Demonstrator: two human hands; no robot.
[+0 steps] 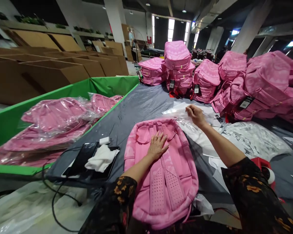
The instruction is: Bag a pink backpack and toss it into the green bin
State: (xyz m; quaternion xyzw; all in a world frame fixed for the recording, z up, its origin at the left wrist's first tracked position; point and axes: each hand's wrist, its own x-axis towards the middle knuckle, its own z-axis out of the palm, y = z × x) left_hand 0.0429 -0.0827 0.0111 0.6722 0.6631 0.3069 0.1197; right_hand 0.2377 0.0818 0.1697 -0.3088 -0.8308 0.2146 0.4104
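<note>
A pink backpack point(170, 182) lies flat, straps up, on the grey table point(136, 107) right in front of me. My left hand point(157, 145) rests palm down on its upper back panel, fingers spread. My right hand point(195, 114) reaches past the backpack's top and pinches a clear plastic bag point(177, 110) lying on the table. More clear bags and white sheets point(253, 139) spread out to the right of that hand.
Piles of pink backpacks point(258, 87) with black tags fill the back and right of the table. A green bin point(10, 123) on the left holds bagged pink backpacks point(56, 120). A black tablet point(85, 159) with a white cloth point(101, 157) and a cable lies near left. Cardboard boxes point(51, 71) stand behind.
</note>
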